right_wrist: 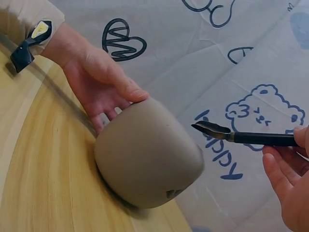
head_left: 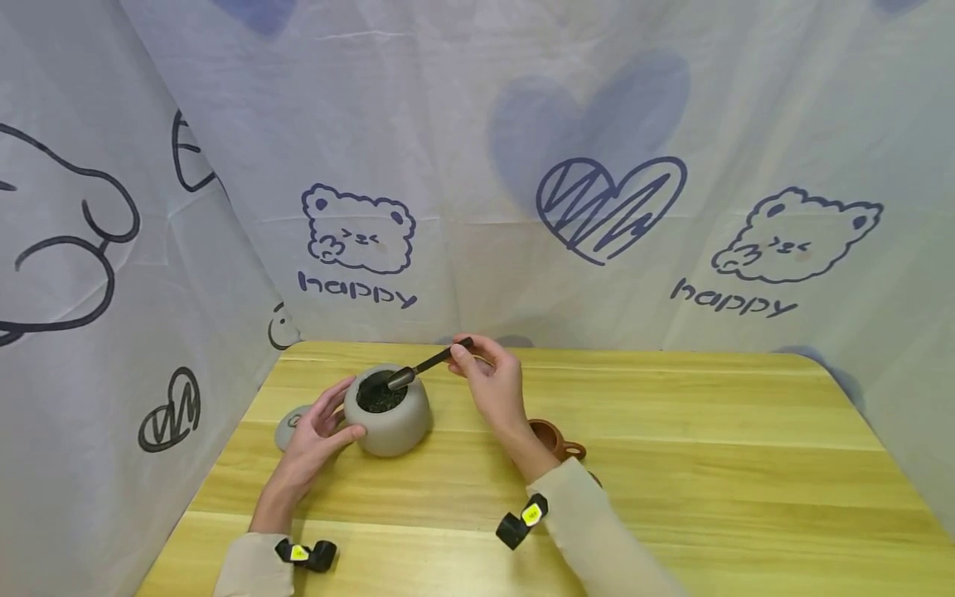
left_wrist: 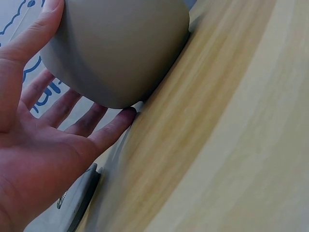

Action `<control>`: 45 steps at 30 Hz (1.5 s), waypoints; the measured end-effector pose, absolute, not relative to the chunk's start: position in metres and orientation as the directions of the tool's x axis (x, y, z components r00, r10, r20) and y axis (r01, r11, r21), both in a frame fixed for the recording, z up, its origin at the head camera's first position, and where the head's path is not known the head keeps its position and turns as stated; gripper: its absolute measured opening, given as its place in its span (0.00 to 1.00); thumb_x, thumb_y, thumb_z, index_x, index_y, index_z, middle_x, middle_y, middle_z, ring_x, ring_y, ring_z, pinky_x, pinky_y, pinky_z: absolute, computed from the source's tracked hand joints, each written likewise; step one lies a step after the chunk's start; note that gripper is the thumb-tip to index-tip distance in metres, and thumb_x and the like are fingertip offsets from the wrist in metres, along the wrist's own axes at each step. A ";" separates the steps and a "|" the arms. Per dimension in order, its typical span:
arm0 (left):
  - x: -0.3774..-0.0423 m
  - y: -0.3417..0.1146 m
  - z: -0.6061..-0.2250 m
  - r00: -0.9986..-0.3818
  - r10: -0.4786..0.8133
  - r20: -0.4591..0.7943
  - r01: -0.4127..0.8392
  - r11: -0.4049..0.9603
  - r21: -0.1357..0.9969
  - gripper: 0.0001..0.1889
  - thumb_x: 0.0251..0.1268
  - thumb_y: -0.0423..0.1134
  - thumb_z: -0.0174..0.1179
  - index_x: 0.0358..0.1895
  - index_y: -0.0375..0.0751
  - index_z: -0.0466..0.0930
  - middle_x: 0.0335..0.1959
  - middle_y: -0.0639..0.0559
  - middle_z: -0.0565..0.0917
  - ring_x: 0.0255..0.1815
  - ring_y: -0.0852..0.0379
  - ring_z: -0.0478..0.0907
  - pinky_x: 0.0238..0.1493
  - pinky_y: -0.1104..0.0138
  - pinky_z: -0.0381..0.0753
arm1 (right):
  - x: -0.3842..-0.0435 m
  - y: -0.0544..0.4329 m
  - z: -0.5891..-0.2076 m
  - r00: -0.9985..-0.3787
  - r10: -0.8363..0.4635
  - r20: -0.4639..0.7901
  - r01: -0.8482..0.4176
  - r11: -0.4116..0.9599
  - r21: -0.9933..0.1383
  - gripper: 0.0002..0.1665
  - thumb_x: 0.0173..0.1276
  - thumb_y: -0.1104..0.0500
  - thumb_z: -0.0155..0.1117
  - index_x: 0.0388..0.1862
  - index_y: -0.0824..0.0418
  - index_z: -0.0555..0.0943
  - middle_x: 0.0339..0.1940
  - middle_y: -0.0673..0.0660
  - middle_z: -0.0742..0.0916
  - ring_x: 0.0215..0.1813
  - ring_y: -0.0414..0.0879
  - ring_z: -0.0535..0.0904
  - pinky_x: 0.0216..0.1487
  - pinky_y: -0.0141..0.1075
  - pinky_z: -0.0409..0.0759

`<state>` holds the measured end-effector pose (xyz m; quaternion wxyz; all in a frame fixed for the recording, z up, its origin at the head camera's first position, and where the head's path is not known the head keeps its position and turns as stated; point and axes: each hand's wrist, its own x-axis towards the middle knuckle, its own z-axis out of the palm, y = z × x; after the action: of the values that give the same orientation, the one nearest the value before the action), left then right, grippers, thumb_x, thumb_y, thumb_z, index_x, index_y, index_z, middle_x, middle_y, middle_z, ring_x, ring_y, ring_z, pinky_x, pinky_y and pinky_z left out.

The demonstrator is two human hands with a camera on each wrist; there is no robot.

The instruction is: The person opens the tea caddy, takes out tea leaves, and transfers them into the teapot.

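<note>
A round grey jar point(head_left: 391, 431) stands on the table, its open mouth showing dark, leaf-like bits inside. My left hand point(head_left: 317, 444) holds the jar from the left, thumb on the near side and fingers spread around the far side. In the left wrist view, fingertips touch the jar's lower wall point(left_wrist: 120, 53). Between thumb and fingers, my right hand point(head_left: 494, 388) pinches the black handle of a small scoop point(head_left: 401, 379). The scoop's bowl tilts down over the jar's mouth; the right wrist view shows it raised above the rim.
A grey lid point(head_left: 287, 429) lies on the table left of the jar, partly behind my left hand. A brown cup point(head_left: 548, 438) with a handle sits by my right wrist, which partly hides it. Printed cloth point(head_left: 477, 282) hangs behind the wooden table point(head_left: 709, 464).
</note>
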<state>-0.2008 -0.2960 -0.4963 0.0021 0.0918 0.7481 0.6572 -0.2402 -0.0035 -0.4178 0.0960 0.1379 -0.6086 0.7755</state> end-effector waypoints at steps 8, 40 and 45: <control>-0.201 -0.296 -0.496 -0.984 0.133 0.114 0.131 0.128 0.983 0.41 0.69 0.28 0.66 0.82 0.44 0.56 0.81 0.41 0.58 0.78 0.38 0.58 0.68 0.77 0.68 | -0.248 -0.022 -0.423 -0.921 -0.037 0.387 -0.380 -0.123 -0.917 0.12 0.74 0.65 0.66 0.51 0.71 0.85 0.46 0.67 0.89 0.45 0.60 0.89 0.46 0.38 0.88; -0.200 -0.295 -0.497 -0.984 0.140 0.107 0.121 0.100 0.988 0.41 0.69 0.30 0.67 0.81 0.47 0.57 0.81 0.43 0.59 0.78 0.41 0.60 0.70 0.71 0.70 | -0.251 -0.057 -0.436 -0.788 -0.176 0.590 -0.615 0.215 -0.758 0.09 0.72 0.67 0.68 0.48 0.68 0.87 0.44 0.59 0.90 0.46 0.49 0.88 0.48 0.32 0.87; -0.200 -0.295 -0.496 -0.985 0.138 0.107 0.122 0.109 0.987 0.41 0.70 0.30 0.66 0.82 0.48 0.58 0.81 0.43 0.60 0.77 0.46 0.62 0.69 0.72 0.71 | -0.251 -0.059 -0.438 -0.739 -0.254 0.624 -0.674 0.282 -0.682 0.06 0.72 0.67 0.68 0.45 0.68 0.87 0.43 0.58 0.90 0.46 0.48 0.87 0.47 0.34 0.87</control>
<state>-0.1995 -0.2946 -0.4960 0.0061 0.0874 0.7447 0.6617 -0.2514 -0.0593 -0.4379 0.2023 0.2996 -0.7748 0.5187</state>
